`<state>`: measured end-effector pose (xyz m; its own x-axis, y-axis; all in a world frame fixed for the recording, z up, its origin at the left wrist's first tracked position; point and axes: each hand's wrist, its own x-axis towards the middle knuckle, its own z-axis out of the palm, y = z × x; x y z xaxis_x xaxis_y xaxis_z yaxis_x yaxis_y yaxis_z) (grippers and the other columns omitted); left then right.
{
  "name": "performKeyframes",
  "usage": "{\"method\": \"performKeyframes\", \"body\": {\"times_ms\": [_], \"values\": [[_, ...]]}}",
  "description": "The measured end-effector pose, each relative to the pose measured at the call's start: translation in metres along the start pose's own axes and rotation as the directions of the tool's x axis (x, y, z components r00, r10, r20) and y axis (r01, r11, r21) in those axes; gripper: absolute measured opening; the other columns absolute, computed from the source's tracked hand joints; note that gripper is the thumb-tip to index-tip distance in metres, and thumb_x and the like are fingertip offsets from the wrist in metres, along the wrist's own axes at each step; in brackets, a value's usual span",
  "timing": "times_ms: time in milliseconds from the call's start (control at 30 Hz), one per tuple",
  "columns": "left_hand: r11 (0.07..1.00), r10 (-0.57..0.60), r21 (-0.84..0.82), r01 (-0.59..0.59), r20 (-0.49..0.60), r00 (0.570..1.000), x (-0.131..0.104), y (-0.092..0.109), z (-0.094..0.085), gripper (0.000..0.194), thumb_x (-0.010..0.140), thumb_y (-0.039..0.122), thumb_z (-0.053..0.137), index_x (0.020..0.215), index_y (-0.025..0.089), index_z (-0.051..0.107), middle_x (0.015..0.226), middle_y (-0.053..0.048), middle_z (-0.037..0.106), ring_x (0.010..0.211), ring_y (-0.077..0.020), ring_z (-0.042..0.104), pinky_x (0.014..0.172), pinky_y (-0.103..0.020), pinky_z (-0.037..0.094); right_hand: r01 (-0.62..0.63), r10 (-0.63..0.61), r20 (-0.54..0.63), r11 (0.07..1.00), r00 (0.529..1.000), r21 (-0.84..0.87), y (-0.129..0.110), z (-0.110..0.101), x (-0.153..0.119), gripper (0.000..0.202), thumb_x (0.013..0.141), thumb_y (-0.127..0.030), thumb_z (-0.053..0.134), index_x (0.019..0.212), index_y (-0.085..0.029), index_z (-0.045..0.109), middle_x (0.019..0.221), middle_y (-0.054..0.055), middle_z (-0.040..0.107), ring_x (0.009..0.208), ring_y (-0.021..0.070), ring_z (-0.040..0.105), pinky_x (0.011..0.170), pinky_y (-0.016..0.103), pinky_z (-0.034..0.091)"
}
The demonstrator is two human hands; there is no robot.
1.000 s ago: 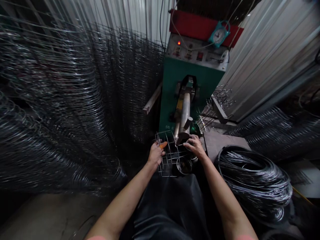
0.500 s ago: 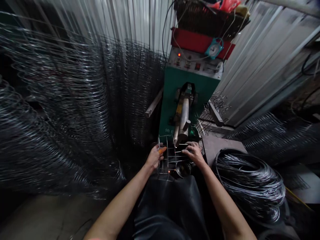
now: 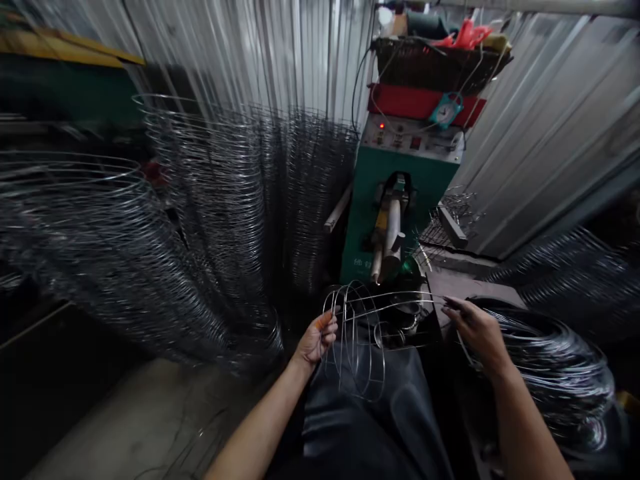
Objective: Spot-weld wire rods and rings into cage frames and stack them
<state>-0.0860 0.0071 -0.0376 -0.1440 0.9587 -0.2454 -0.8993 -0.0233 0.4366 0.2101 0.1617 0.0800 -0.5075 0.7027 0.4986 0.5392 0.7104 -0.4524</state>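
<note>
The left hand (image 3: 319, 338) is closed on the wire frame (image 3: 353, 340), which is positioned in front of the green machine (image 3: 425, 193). The right hand (image 3: 475, 327), fingertips together, pinches wires (image 3: 407, 293) extending rightward from the frame.

Looks like a wire-working workshop, judging by stacked wire frames (image 3: 225, 193) left of the left hand (image 3: 316, 339), coiled wire (image 3: 555, 373) beside the right hand (image 3: 479, 333), and a switch-panelled green machine (image 3: 365, 213) ahead of both.
</note>
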Motion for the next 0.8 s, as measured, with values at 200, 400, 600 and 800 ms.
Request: {"method": "performKeyframes", "body": {"times_ms": [200,400,600,800], "values": [[0.998,0.053,-0.034,-0.051,0.081,0.995,-0.021,0.007,0.000,0.028,0.075,0.020,0.062,0.101,0.011,0.061,0.064,0.003,0.041,0.045,-0.0011,0.031,0.036,-0.010,0.025,-0.031,0.050,-0.094,0.981,0.994,0.191,-0.011,-0.008,-0.007,0.029,0.076,-0.048,0.057,0.090,-0.024,0.067,0.082,0.003,0.070,0.076,0.0214,0.065,0.068,0.033,0.052],[0.838,0.291,0.507,-0.200,-0.106,0.951,-0.029,0.048,0.003,0.050,0.062,0.021,0.074,0.109,0.015,0.058,0.103,-0.013,0.059,0.095,-0.0201,0.057,0.078,-0.030,0.045,0.219,-0.181,-0.271,0.969,0.945,0.118,-0.084,-0.004,0.001,0.015,0.082,-0.035,0.055,0.086,-0.025,0.067,0.077,0.003,0.065,0.070,0.0174,0.061,0.065,0.030,0.049],[-0.054,0.417,0.758,-0.650,0.609,0.675,-0.047,0.066,0.076,0.067,0.073,0.034,0.065,0.134,0.024,0.038,0.113,-0.007,0.057,0.101,-0.0184,0.055,0.092,-0.034,0.041,0.386,-0.384,-0.128,0.922,0.914,-0.011,-0.129,0.018,0.025,0.023,0.087,-0.036,0.050,0.086,-0.021,0.066,0.074,0.004,0.065,0.069,0.0162,0.060,0.065,0.027,0.049],[-0.251,0.266,0.526,-0.812,0.844,0.465,-0.039,0.069,0.136,0.034,0.089,0.027,0.041,0.117,0.019,0.058,0.074,0.000,0.054,0.066,-0.0083,0.056,0.067,-0.021,0.049,0.265,-0.263,-0.125,0.964,0.957,0.000,-0.125,0.002,0.024,0.022,0.085,-0.037,0.051,0.089,-0.020,0.066,0.082,0.004,0.068,0.074,0.0165,0.063,0.070,0.027,0.050]]}}
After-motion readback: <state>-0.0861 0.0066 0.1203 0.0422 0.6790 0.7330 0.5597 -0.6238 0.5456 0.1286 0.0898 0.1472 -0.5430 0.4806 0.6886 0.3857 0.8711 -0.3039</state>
